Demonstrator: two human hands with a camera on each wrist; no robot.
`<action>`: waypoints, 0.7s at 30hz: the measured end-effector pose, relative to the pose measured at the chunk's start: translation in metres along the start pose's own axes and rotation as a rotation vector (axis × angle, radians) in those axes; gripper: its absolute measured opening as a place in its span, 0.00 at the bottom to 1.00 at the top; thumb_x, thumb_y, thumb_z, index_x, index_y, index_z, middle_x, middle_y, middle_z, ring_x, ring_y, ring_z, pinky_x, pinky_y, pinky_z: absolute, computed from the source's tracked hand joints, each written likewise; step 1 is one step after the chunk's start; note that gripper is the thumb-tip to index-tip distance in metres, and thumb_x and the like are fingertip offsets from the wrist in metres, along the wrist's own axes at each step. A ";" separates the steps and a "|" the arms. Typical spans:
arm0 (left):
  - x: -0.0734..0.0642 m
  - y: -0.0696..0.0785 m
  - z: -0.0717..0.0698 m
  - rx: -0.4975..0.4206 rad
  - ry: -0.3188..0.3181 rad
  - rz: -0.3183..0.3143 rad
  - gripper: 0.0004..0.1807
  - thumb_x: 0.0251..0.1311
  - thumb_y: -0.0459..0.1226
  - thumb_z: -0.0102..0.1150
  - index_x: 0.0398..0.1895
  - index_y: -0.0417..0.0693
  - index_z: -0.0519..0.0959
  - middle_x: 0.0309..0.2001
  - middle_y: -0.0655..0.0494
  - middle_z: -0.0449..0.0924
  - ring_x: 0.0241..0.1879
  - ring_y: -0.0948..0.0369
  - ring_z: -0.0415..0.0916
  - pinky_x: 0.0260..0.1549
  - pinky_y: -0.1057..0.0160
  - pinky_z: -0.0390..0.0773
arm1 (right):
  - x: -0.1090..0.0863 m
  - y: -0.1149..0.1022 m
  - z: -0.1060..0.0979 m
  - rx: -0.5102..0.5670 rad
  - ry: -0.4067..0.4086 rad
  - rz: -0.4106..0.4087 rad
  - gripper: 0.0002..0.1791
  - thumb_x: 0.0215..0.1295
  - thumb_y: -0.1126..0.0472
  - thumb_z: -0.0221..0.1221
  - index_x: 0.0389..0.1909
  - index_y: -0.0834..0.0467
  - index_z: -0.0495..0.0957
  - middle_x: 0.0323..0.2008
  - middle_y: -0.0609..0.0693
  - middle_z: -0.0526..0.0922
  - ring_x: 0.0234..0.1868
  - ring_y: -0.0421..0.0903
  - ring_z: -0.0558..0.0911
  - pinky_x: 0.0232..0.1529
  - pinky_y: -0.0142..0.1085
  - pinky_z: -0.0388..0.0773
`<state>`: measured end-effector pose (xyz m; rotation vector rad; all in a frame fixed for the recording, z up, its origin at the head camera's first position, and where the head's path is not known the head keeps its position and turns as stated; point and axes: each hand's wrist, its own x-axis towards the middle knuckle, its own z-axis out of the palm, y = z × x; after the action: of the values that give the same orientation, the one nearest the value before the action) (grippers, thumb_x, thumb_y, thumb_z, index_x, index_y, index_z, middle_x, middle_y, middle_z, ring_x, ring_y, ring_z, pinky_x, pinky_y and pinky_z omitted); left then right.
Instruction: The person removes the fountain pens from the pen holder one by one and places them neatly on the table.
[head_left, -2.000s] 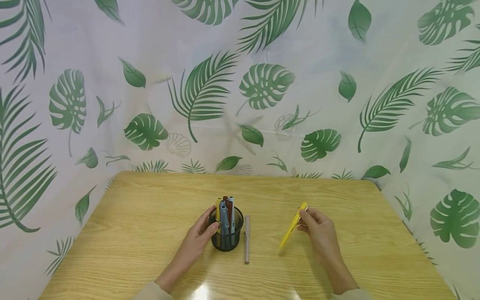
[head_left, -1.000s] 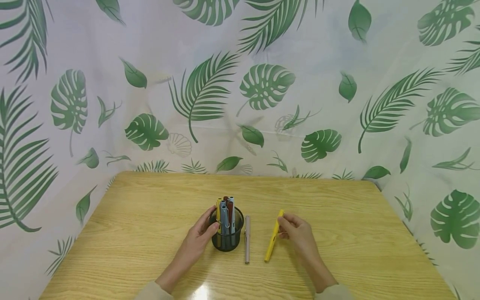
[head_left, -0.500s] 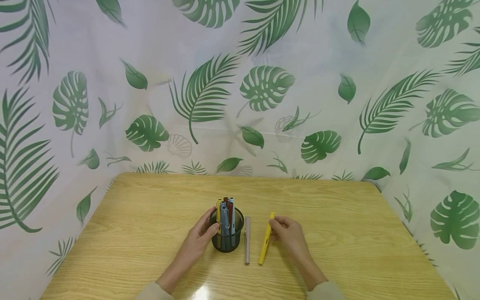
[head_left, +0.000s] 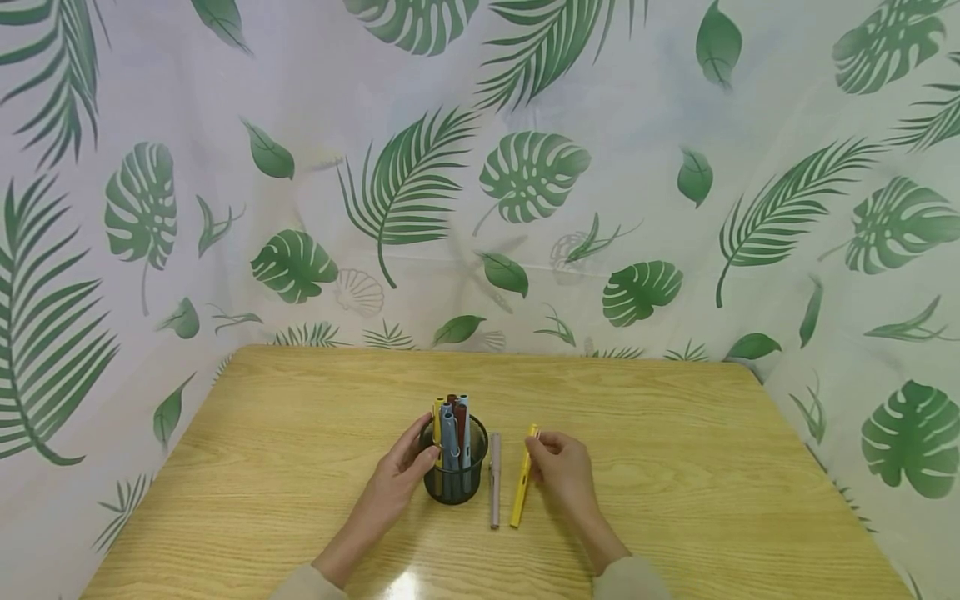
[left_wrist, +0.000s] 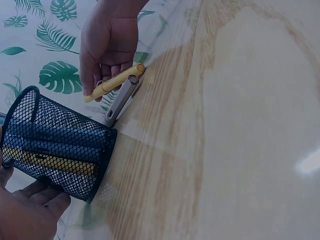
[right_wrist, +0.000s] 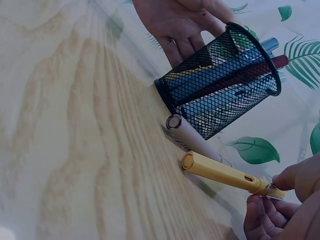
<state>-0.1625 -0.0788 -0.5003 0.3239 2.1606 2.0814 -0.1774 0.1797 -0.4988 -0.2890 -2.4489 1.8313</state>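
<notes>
My left hand grips a black mesh pen holder from its left side, thumb at the front rim. Several capped pens stand in the holder: yellow, blue, dark red and light blue ones. To its right a greyish-pink pen lies on the table. Beside that pen, my right hand pinches a yellow fountain pen by its clip end, between thumb and fingers. In the right wrist view the yellow pen's other end is close over the wood, near the grey pen's end.
The wooden table reaches back to a white cloth backdrop printed with green leaves, which also hangs at both sides. A bright light reflection shows on the table near its front.
The right hand has carried the yellow pen leftward and lowered it alongside the greyish-pink pen, turning it nearly parallel. The left hand and pen holder have stayed in place.
</notes>
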 end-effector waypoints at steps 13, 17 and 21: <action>0.000 0.000 0.001 -0.008 -0.005 -0.003 0.34 0.79 0.44 0.53 0.82 0.46 0.56 0.76 0.33 0.59 0.76 0.40 0.56 0.72 0.40 0.59 | 0.001 0.002 0.012 -0.120 0.052 -0.014 0.16 0.71 0.64 0.63 0.49 0.74 0.82 0.29 0.53 0.85 0.26 0.40 0.79 0.24 0.28 0.77; 0.000 0.000 0.001 -0.004 -0.003 -0.007 0.35 0.79 0.45 0.53 0.83 0.47 0.56 0.76 0.33 0.59 0.76 0.39 0.56 0.72 0.40 0.59 | 0.003 0.002 0.014 -0.174 0.057 -0.034 0.17 0.70 0.64 0.64 0.49 0.75 0.82 0.32 0.55 0.87 0.27 0.39 0.81 0.26 0.29 0.79; 0.000 0.000 0.001 0.002 -0.003 -0.010 0.35 0.79 0.45 0.53 0.83 0.48 0.56 0.76 0.32 0.58 0.76 0.39 0.56 0.71 0.39 0.59 | 0.004 0.003 0.016 -0.195 0.053 -0.035 0.17 0.70 0.64 0.64 0.50 0.75 0.81 0.33 0.55 0.88 0.27 0.39 0.81 0.26 0.30 0.80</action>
<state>-0.1619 -0.0781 -0.5007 0.3160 2.1580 2.0722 -0.1840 0.1660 -0.5070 -0.2997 -2.5815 1.5522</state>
